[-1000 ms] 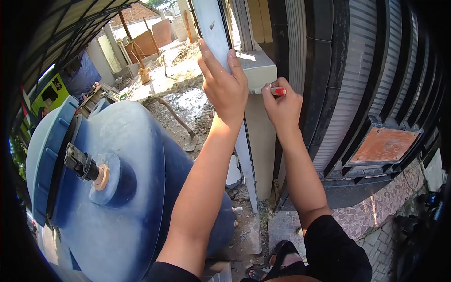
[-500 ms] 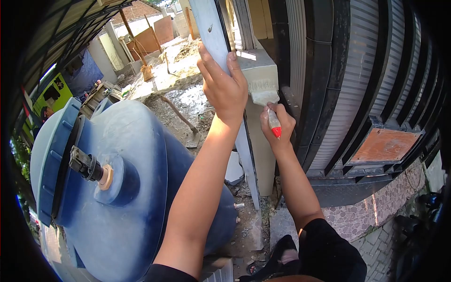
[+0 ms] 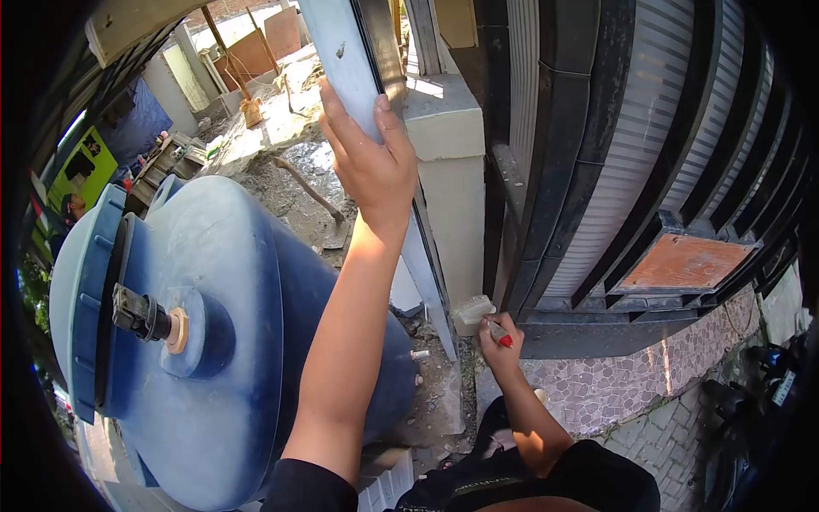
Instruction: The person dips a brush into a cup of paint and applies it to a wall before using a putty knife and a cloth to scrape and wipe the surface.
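Note:
My left hand [image 3: 374, 171] is closed round the edge of a long pale-blue board [image 3: 341, 64], which stands upright and slightly tilted, with a dark strip along its right side. Low down, my right hand [image 3: 502, 346] grips a paintbrush [image 3: 474, 309] by its red-tipped handle. The wide whitish bristles are at the foot of a cream pillar [image 3: 452, 222], seemingly touching it. The pillar has a thicker block at its top and stands just right of the board.
A big blue water tank [image 3: 239, 341] fills the left side. A black slatted gate [image 3: 648, 196] with an orange panel [image 3: 687, 263] rises at right. Rubble and a long-handled tool [image 3: 311, 189] lie behind. A person [image 3: 73, 209] is at far left; motorbikes [image 3: 759, 392] stand at lower right.
My right hand has moved the paintbrush from the pillar's top block down to its foot. My left hand stays on the board. The camera view has shifted a little.

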The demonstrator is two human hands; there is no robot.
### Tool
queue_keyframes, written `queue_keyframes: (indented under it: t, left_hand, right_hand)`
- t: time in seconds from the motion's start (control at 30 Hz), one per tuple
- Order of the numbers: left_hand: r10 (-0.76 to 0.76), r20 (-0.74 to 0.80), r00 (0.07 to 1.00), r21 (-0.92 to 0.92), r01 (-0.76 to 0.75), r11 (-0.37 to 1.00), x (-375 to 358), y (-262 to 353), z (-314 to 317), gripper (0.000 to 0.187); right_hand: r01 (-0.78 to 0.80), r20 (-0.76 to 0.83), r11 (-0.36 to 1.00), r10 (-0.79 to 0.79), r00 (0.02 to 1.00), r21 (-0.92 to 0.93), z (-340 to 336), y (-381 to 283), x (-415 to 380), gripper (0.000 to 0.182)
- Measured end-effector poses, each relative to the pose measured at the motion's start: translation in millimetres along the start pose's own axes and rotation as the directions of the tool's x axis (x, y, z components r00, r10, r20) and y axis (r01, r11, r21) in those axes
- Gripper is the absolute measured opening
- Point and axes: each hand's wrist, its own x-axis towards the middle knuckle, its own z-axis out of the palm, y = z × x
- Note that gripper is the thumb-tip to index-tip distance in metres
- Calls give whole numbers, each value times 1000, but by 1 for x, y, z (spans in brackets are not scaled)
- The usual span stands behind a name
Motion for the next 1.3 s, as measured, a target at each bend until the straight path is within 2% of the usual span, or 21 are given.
queue_keyframes:
  t: [0.03,0.13,0.17,0.27,0.3,0.33,0.4,0.47,0.57,0.6,0.67,0.73,0.8,0.83,0.93,1.0,1.03,1.13,1.17,1.2,1.3]
  left_hand:
    - [-53,26,998,-29,54,998,0,3,-1,54]
    - [-2,20,1000,-24,2,1000,-1,-4,2,56]
    - [-59,52,997,-65,62,996,-2,-2,1,56]
    - [-38,43,998,-44,40,998,-1,-6,3,55]
    - [-137,68,988,-148,146,978,-2,-1,3,54]
    - [-141,69,988,-135,150,980,-4,-3,3,54]
    - [-130,56,990,-143,136,980,-6,-9,5,55]
    - [-137,71,988,-136,146,980,-4,-5,5,56]
    - [-134,81,988,-82,141,987,-3,-6,4,56]
    - [-131,7,991,-94,131,987,-6,-7,10,47]
    - [-142,-6,990,-45,141,989,-7,-8,9,46]
    - [-127,-7,992,59,127,990,-6,-8,8,46]
    - [-147,-46,988,-7,147,989,-6,-9,11,47]
    - [-153,17,988,-49,153,987,-8,-10,5,47]
    - [-137,-39,990,-21,136,990,-8,-11,9,46]
    - [-147,-27,989,-36,146,989,-9,-10,8,46]
    - [-155,-15,988,-57,154,987,-9,-9,7,46]
    - [-175,11,985,-118,175,977,-8,-5,6,45]
    - [-187,-30,982,-109,183,977,-7,-3,10,46]
    - [-171,2,985,-125,170,977,-7,-4,7,46]
    - [-99,-30,995,-141,94,986,-6,-11,10,47]
  right_hand:
    - [-9,4,1000,9,1000,4,-4,5,-4,11]
    - [-79,128,995,86,988,-56,-17,20,-16,12]
    - [-69,182,996,79,980,-64,-21,23,-18,12]
    - [-64,300,994,88,950,-87,-36,30,-17,13]
    - [-83,375,991,116,920,-103,-41,27,-13,14]
    - [-96,446,988,140,884,-120,-45,26,-9,14]
    - [-108,473,989,141,870,-97,-49,34,-3,15]
    - [-192,561,977,212,800,-96,-51,43,0,16]
    - [-207,604,973,227,764,-104,-46,52,10,17]
    - [-214,608,971,236,758,-111,-45,53,13,17]
    - [-179,586,979,201,785,-96,-38,54,19,17]
    - [-220,598,968,249,762,-124,-38,50,24,17]
    - [-257,593,954,298,748,-154,-37,51,23,16]
    - [-253,588,961,268,763,-110,-35,54,23,12]
    - [-258,598,963,249,762,-72,-38,63,23,9]
    - [-362,632,917,381,675,-168,-39,69,22,18]
    - [-363,631,917,382,675,-167,-41,67,23,18]
    - [-273,635,949,309,709,-157,-42,59,31,19]
    - [-200,613,971,240,753,-134,-41,60,28,20]
    - [-123,587,986,167,792,-114,-41,59,27,21]
    - [-96,610,989,144,779,-111,-49,26,33,21]
